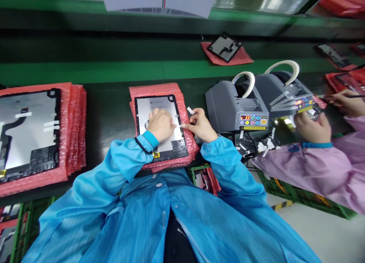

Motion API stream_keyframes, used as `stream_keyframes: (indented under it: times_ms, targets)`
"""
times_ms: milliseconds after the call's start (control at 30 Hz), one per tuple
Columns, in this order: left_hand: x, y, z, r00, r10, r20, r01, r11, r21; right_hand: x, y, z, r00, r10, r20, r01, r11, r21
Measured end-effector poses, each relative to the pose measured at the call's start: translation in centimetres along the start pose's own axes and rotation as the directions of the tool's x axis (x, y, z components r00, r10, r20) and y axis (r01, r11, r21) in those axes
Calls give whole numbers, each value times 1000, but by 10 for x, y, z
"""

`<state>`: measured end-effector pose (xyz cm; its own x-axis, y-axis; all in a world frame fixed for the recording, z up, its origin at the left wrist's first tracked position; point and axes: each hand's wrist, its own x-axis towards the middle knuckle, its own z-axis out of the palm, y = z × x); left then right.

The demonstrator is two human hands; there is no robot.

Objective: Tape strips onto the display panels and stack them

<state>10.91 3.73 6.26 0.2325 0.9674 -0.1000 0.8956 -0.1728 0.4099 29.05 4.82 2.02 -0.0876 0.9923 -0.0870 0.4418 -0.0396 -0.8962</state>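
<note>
A tablet back panel (159, 103) lies on a stack of red bubble-wrap sheets (142, 91) in front of me. My left hand (161, 124) rests closed on the middle of the panel, its fingers pressing down near the right edge. My right hand (201, 125) is at the panel's right edge, pinching a small white strip of tape (190, 110) that sticks up from its fingers. Both of my arms are in blue sleeves.
Two grey tape dispensers (238, 107) (285, 91) stand at the right. A co-worker in a pink sleeve (313, 166) has hands by the far dispenser. Another panel on red sheets (31, 129) lies at the left. One more panel (225, 47) sits on the green conveyor (114, 70).
</note>
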Motion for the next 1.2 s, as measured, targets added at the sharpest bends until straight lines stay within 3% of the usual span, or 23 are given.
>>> stream_keyframes:
  times_ms: [67,133,267,333,467,733,867,1033,1200]
  targets:
    - [4,-7,-5,998,-28,-49,25,998,-62,-1,4,-4,1000,-20,3,20,997,79]
    - [10,-15,-12,996,8,-93,-21,989,-145,-4,-1,-9,996,-82,43,77,991,112]
    - [18,-21,-21,973,207,-106,-229,934,-274,-9,-27,-16,956,-224,190,230,973,-11]
    - [19,-20,-21,967,244,-78,-256,922,-289,-10,-37,-16,936,-258,241,283,956,-76]
    - [19,-16,-18,974,225,-1,-217,936,-276,-8,-42,-13,922,-283,264,320,941,-109]
    - [21,-16,-13,992,116,40,-97,943,-319,0,-28,-9,976,-171,132,175,984,-22]
    - [19,-16,-9,996,75,50,-59,963,-261,6,-25,-3,970,-192,151,209,972,-107]
    - [18,-11,-4,999,-15,30,19,993,-117,11,-19,-1,977,-192,95,209,951,-228]
    - [17,-9,-8,999,2,51,7,985,-170,10,-17,-3,978,-191,83,204,957,-208]
